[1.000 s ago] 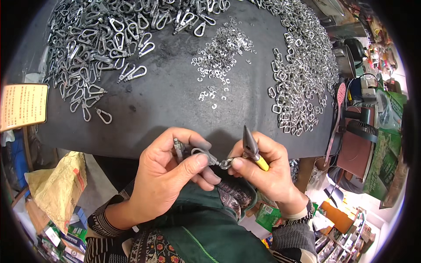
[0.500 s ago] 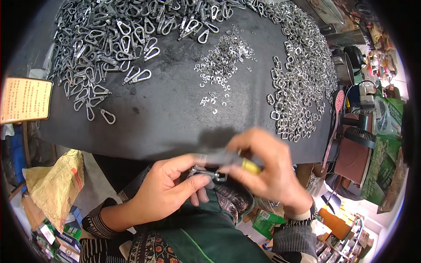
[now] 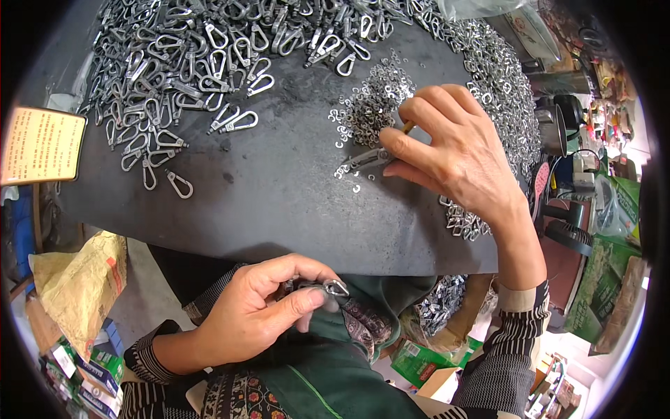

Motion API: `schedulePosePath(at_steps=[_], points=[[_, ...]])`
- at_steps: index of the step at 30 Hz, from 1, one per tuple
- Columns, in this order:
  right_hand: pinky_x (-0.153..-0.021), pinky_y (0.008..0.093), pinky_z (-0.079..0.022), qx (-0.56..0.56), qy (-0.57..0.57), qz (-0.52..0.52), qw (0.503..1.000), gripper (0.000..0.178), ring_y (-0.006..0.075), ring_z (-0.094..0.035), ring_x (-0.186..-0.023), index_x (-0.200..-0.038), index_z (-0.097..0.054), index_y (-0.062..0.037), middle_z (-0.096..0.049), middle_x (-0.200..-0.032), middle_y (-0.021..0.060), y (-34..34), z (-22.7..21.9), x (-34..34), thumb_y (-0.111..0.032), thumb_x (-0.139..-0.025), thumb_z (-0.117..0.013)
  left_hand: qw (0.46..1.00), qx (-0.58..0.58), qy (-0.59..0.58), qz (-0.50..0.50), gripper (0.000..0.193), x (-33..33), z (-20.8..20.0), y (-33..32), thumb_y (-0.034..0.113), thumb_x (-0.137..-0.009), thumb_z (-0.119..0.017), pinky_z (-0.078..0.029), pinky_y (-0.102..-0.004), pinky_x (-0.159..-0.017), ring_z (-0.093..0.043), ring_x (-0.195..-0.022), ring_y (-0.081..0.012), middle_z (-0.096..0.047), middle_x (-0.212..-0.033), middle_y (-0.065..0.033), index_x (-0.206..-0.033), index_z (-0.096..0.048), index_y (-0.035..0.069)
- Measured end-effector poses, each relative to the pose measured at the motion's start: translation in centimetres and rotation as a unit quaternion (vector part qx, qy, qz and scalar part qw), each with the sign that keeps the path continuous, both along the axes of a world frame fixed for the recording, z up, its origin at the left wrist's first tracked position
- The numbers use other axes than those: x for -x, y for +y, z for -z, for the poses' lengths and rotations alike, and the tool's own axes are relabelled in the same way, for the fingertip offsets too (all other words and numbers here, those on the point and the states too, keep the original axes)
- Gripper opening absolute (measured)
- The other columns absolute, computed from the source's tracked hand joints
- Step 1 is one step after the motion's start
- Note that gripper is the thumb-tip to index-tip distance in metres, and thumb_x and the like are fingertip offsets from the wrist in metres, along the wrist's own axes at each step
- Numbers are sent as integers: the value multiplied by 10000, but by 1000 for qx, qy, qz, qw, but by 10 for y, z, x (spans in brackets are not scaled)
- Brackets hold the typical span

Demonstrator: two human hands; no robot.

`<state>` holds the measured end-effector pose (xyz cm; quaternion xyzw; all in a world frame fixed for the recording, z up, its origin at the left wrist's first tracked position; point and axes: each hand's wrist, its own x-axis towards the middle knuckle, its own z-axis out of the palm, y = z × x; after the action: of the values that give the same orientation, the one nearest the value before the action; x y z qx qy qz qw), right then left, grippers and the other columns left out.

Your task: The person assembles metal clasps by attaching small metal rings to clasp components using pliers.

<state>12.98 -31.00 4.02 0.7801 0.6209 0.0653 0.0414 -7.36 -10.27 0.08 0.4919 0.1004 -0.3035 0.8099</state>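
My left hand point(image 3: 269, 307) is closed round a metal snap hook point(image 3: 337, 287), held in front of the table's near edge. Its squarish ring end pokes out past the thumb and forefinger; the rest is mostly hidden by the fingers. Over the table, my right hand point(image 3: 460, 150) pinches a slim grey metal tool point(image 3: 368, 159) with a yellow part showing between the fingers. The tool's tip points left among a few loose C-shaped clips point(image 3: 356, 188), at the near end of a heap of such clips point(image 3: 377, 98). I cannot tell whether a clip is on the tip.
Snap hooks point(image 3: 216, 63) are heaped at the far left of the dark table point(image 3: 279, 202). Small metal rings point(image 3: 492, 70) spread along the right side, partly behind my right arm. A phone point(image 3: 43, 144) stands at the left edge. Below the table is a box of metal parts point(image 3: 441, 305).
My right hand has gone from beside my left hand up and away to the heap of C-shaped clips, taking the tool along. My left hand keeps the snap hook low near the edge.
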Motion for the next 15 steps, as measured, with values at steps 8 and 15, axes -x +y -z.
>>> schedulePosePath(at_steps=[8,15], points=[[-821,351,-442,10,-2,-12,1000,291,196,-542,-911,-916,-611,-139,-510,-867,14,3,-4,-1,-306,-721,-747,994,-43,-103,13,186,-1,8,5,-3,-903,-645,-462,-265,-837,-603,-895,-119,-671,-999,-73,-1083,-690,-15],[-718,346,-423,11,13,30,999,310,199,-544,-851,-924,-610,-119,-521,-860,20,1,-4,12,-299,-719,-758,993,-55,-104,-2,178,-3,5,1,9,-907,-658,-474,-249,-809,-617,-889,-112,-684,-968,-72,-1080,-691,-17]])
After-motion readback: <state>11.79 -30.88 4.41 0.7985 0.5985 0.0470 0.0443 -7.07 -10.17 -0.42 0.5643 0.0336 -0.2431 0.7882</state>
